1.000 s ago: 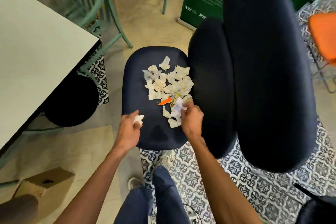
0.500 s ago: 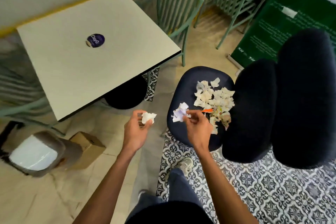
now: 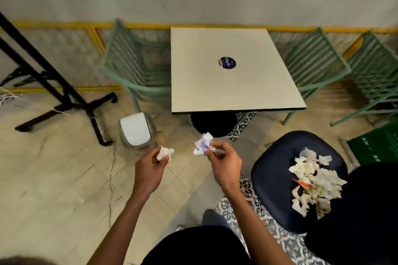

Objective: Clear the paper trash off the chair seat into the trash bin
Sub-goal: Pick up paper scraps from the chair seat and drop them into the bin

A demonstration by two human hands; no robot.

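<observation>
Paper trash (image 3: 312, 183) covers the chair seat (image 3: 273, 174); left grip (image 3: 154, 168) and right grip (image 3: 221, 160) each clamp 1 crumpled scrap.

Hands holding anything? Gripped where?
Left hand pinches a white crumpled paper scrap by its lower edge; right hand a purplish-white paper wad at its side.

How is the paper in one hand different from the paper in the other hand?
The left wad is plain white; the right wad has purple marks. The left wad looks smaller and tighter; the right wad is bigger and looser. Both are crumpled and pinched in fingers, left hand and right hand.
</observation>
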